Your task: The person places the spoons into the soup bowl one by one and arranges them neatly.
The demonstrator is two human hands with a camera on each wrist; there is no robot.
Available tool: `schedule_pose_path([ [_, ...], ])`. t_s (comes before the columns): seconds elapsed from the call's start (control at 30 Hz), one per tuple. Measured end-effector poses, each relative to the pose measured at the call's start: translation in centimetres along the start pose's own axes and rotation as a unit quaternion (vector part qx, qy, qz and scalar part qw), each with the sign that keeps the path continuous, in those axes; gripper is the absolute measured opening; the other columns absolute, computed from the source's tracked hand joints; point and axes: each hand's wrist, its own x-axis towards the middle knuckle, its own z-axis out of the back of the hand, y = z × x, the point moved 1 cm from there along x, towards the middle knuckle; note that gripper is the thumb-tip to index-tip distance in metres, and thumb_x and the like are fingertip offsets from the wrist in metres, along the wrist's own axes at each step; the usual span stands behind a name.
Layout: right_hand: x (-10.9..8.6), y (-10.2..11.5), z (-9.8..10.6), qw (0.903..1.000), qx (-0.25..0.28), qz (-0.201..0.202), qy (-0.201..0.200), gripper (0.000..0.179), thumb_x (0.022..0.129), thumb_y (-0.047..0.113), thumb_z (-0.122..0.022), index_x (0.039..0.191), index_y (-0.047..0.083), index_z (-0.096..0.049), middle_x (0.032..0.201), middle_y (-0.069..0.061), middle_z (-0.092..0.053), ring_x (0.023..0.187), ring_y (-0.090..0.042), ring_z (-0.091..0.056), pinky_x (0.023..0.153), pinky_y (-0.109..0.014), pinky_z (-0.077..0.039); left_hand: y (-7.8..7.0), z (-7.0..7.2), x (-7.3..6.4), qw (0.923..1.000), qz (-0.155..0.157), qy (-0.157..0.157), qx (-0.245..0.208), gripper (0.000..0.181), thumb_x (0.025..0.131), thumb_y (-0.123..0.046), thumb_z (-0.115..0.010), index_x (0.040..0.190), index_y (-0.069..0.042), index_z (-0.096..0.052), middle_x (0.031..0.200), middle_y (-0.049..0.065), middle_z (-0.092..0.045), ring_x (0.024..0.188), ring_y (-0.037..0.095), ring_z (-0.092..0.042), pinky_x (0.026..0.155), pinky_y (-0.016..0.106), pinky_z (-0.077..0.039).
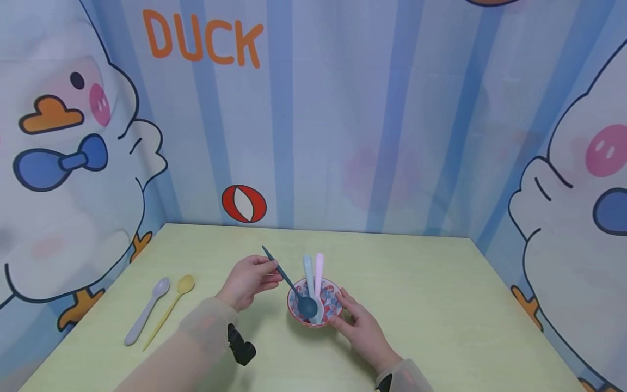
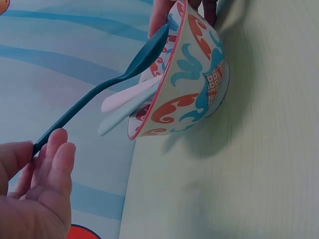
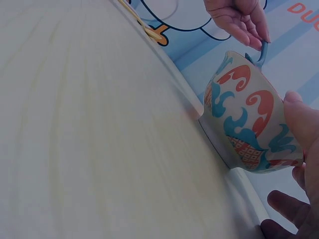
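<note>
My left hand (image 1: 250, 280) pinches a dark teal spoon (image 1: 307, 307) near the end of its handle. The spoon slants down to the right, its head at the mouth of a patterned bowl (image 2: 199, 74) with a red rim. A light blue spoon (image 1: 308, 267) and a pink spoon (image 1: 319, 267) lean inside that bowl, handles pointing to the far side. At the bowl's right side, my right hand (image 1: 362, 326) holds it between thumb and fingers. The right wrist view shows the bowl's outer wall (image 3: 249, 114), which hides the teal spoon's head there.
On the left of the pale yellow table (image 1: 441, 310) lie a lavender spoon (image 1: 147, 313) and a yellow spoon (image 1: 168, 316), side by side. A blue striped curtain (image 1: 333, 109) with duck drawings stands around the table's back and sides.
</note>
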Motion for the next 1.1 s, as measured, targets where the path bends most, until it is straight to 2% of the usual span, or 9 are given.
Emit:
schedule_pose_path([
  [0.4,-0.1,0.0,-0.1,1.0,-0.004,0.003,0.003,0.061,0.087,0.034,-0.07,0.141,0.012,-0.05,0.153,-0.004,-0.033,0.139,-0.032,-0.03,0.107,-0.05,-0.032,0.7,-1.3,1.4,0.9992,0.021,0.003,0.033,0.026,0.094,-0.015,-0.063,0.113,0.001,-0.056,0.098,0.017,-0.067,0.08,0.021,-0.069,0.075,0.033,-0.057],
  [0.63,-0.2,0.0,-0.1,1.0,-0.002,-0.002,0.0,0.061,0.087,0.033,-0.071,0.141,0.013,-0.05,0.153,-0.002,-0.033,0.14,-0.031,-0.029,0.109,-0.049,-0.031,0.9,-1.9,2.1,0.9972,0.029,0.006,0.068,0.028,0.093,-0.017,-0.064,0.114,-0.001,-0.057,0.098,0.016,-0.066,0.085,0.025,-0.069,0.075,0.032,-0.057],
  [0.87,-0.1,0.0,0.0,0.9999,-0.01,-0.002,-0.001,0.061,0.087,0.034,-0.07,0.141,0.014,-0.05,0.153,-0.002,-0.033,0.14,-0.031,-0.03,0.108,-0.049,-0.032,1.1,-2.5,2.9,0.9959,0.028,0.014,0.086,0.028,0.094,-0.017,-0.063,0.115,0.0,-0.057,0.096,0.015,-0.067,0.08,0.021,-0.069,0.073,0.031,-0.057],
  [1.1,-0.1,0.2,0.1,0.9999,-0.011,0.001,0.003,0.062,0.088,0.035,-0.07,0.141,0.012,-0.05,0.153,-0.005,-0.033,0.14,-0.032,-0.03,0.108,-0.05,-0.032,1.0,-3.1,3.1,0.9949,0.034,0.008,0.095,0.029,0.093,-0.014,-0.065,0.117,0.0,-0.057,0.098,0.014,-0.067,0.084,0.023,-0.068,0.076,0.032,-0.057],
])
